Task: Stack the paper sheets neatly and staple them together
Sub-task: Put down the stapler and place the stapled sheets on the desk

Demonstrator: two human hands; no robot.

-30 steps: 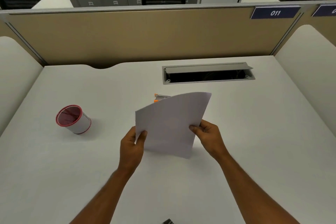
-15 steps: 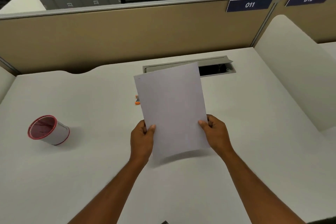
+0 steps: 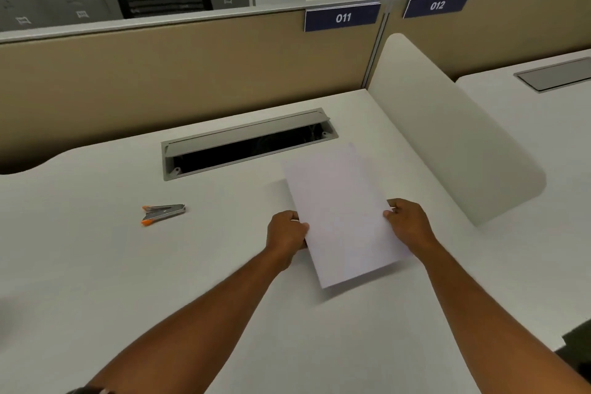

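White paper sheets (image 3: 343,217) are held just above the white desk (image 3: 96,265), tilted slightly left, their edges lined up as one stack. My left hand (image 3: 287,232) grips the stack's left edge and my right hand (image 3: 407,222) grips its right edge. A small grey stapler with orange tips (image 3: 163,213) lies on the desk to the left of my hands, apart from the paper.
An open grey cable tray (image 3: 249,144) is set into the desk behind the paper. A beige partition (image 3: 192,73) closes the back. A white side divider (image 3: 447,137) stands close on the right, with another desk beyond it.
The paper has been lowered from upright to nearly flat over the desk and carried right. The view has swung right, so the red-rimmed cup is out of sight and the stapler is uncovered.
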